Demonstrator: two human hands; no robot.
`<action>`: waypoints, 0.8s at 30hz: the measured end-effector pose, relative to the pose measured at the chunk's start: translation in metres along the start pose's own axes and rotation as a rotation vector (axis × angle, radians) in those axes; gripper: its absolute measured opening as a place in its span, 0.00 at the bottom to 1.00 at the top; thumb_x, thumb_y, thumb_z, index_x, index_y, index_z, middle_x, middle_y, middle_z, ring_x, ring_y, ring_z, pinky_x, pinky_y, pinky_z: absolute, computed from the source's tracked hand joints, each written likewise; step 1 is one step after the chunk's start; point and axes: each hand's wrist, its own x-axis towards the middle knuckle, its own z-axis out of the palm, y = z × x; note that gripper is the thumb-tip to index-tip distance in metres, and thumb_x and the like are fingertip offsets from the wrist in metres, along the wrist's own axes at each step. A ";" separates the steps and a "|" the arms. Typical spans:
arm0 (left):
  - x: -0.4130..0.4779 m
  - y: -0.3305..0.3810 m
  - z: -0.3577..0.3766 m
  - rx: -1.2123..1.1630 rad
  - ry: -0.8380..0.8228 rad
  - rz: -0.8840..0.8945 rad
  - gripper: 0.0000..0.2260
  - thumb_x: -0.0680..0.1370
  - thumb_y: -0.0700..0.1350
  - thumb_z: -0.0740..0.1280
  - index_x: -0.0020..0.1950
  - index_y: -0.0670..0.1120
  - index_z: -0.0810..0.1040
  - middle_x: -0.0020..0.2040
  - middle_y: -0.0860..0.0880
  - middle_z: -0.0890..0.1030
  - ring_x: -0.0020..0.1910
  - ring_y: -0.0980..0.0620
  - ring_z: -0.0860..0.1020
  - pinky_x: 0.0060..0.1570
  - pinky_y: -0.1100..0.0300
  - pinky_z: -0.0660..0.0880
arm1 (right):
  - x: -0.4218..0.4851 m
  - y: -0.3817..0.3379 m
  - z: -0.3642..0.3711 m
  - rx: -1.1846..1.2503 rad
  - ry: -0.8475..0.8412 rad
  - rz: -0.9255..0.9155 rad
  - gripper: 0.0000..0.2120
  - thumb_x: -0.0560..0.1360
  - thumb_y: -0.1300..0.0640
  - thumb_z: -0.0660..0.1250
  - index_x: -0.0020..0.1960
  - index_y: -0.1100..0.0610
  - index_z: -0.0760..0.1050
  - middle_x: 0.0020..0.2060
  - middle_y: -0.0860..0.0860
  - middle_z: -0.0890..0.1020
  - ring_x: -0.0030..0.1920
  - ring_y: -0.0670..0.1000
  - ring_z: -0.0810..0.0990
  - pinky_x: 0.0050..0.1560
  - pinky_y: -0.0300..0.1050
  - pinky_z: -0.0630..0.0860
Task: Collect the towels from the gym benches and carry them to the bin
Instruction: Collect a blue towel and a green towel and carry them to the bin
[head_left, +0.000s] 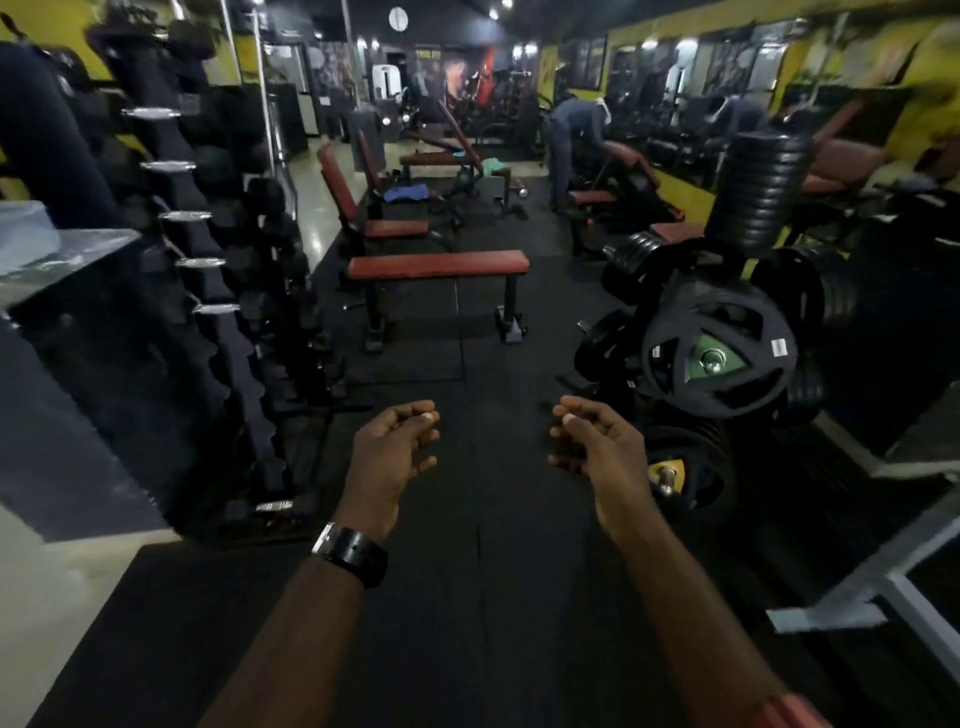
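Note:
My left hand (389, 452) and my right hand (597, 447) hang out in front of me over the black rubber floor, fingers loosely curled, each holding nothing. A flat red bench (439, 264) stands straight ahead with a bare top. Farther back, a blue towel (405, 194) lies on the seat of an upright bench, and a green towel (492, 166) lies on a bench beyond it. A small dark blue cloth (458, 154) rests on the far flat bench. No bin is in view.
A tall dumbbell rack (208, 260) lines the left side. A weight plate tree (717, 348) with stacked black plates stands at the right. A person (569, 140) bends over a bench at the far right. A grey metal frame (883, 561) crosses the lower right.

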 end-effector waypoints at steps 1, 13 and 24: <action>0.033 0.006 0.008 0.005 -0.012 -0.005 0.06 0.78 0.42 0.67 0.47 0.52 0.83 0.53 0.48 0.85 0.49 0.53 0.81 0.49 0.52 0.78 | 0.027 -0.003 0.006 -0.002 0.013 0.001 0.07 0.77 0.62 0.66 0.51 0.54 0.81 0.51 0.58 0.83 0.46 0.50 0.82 0.43 0.51 0.82; 0.387 0.016 0.146 0.095 -0.143 -0.033 0.05 0.77 0.44 0.69 0.49 0.53 0.82 0.53 0.50 0.84 0.50 0.54 0.81 0.43 0.56 0.78 | 0.380 0.014 0.023 0.024 0.137 -0.011 0.07 0.77 0.61 0.67 0.52 0.54 0.81 0.46 0.53 0.84 0.45 0.49 0.82 0.41 0.48 0.81; 0.703 0.041 0.261 0.102 -0.034 -0.058 0.06 0.77 0.43 0.69 0.50 0.55 0.80 0.51 0.52 0.84 0.49 0.54 0.82 0.42 0.57 0.78 | 0.754 0.020 0.062 0.063 0.101 0.091 0.05 0.76 0.60 0.68 0.50 0.54 0.80 0.43 0.52 0.83 0.43 0.48 0.82 0.42 0.49 0.81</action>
